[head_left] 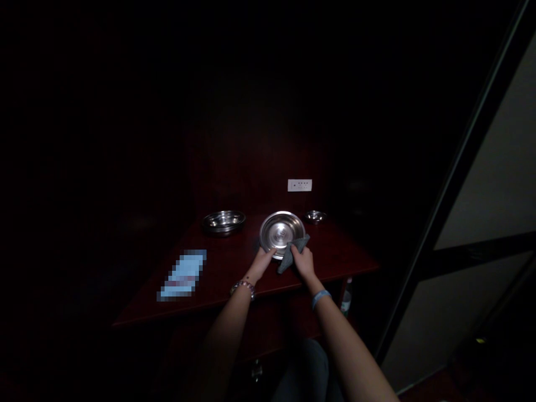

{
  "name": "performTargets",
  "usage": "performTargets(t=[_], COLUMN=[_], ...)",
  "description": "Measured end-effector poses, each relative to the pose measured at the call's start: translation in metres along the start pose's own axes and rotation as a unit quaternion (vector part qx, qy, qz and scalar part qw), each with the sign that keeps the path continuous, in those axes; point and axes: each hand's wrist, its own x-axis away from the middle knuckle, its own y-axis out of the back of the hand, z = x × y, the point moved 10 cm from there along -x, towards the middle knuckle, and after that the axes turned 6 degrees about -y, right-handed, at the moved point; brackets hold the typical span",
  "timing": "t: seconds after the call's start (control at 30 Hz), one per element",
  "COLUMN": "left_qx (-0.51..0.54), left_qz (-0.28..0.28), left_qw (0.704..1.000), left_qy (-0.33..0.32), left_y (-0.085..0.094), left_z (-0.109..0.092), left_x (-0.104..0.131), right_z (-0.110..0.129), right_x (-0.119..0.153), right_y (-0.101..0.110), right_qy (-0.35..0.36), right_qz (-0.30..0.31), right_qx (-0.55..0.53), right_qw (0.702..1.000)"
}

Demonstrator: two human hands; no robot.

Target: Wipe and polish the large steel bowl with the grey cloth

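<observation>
A shiny steel bowl (281, 228) is tilted toward me above the dark red table. My left hand (263, 263) grips its lower left rim, thumb on the inside and fingers hidden behind. On the lower right side, my right hand (303, 261) is closed on a grey-green cloth (288, 259), which lies against the bowl's rim. The thumb presses the cloth; the other fingers are mostly out of sight.
Stacked steel bowls (223, 222) stand at the table's back left, and a smaller steel bowl (315, 217) at the back right. A blurred light-blue item (182, 276) lies on the table (226, 262). A socket panel (300, 185) is on the wall. Below the right edge stands a bottle (347, 298).
</observation>
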Motion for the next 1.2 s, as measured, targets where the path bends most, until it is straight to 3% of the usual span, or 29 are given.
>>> performTargets(t=[1.07, 1.2], left_qx=[0.023, 0.052], left_qz=[0.014, 0.018], left_qw=[1.0, 0.998], left_qy=[-0.015, -0.025], left_y=[-0.004, -0.006], left_z=[0.0, -0.006], left_x=[-0.001, -0.001], right_z=[-0.012, -0.015], right_x=[-0.008, -0.011], right_y=[-0.002, -0.015], right_qy=[-0.011, -0.005], right_qz=[-0.003, 0.052], right_qx=[-0.019, -0.093], right_qw=[1.0, 0.994])
